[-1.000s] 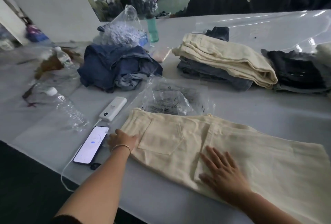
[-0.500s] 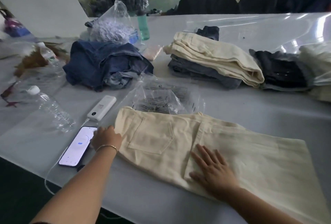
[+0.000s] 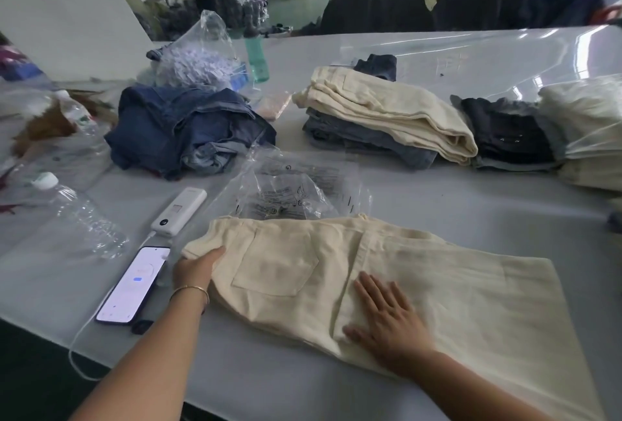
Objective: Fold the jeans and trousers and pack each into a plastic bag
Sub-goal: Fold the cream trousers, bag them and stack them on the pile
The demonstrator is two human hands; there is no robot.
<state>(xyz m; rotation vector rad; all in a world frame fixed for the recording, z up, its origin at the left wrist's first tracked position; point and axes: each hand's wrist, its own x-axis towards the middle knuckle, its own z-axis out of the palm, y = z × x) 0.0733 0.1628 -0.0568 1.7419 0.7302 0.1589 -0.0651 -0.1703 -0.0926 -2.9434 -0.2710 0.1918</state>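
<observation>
1. Counting: one pair of cream trousers [image 3: 404, 282] lies spread in front of the person; one stack [image 3: 380, 117] behind holds a cream pair on top of grey-blue jeans; one heap of blue jeans [image 3: 188, 131] sits to the left; a dark pair [image 3: 505, 131] and a cream bundle [image 3: 589, 131] lie to the right. Two clear bottles [image 3: 80, 215] lie at the left, one phone [image 3: 133, 284], one power bank [image 3: 178, 212].
2. The trousers lie flat, back pocket up, waist to the left.
3. The left hand [image 3: 195, 270] grips the waist corner, fingers tucked under the cloth. The right hand [image 3: 387, 316] presses flat on the seat, fingers spread wide.
4. A crumpled plastic bag [image 3: 289, 188] touches the trousers' far edge.
5. The trousers lie near the table's [image 3: 471, 198] front edge; bare table shows between them and the stack.
</observation>
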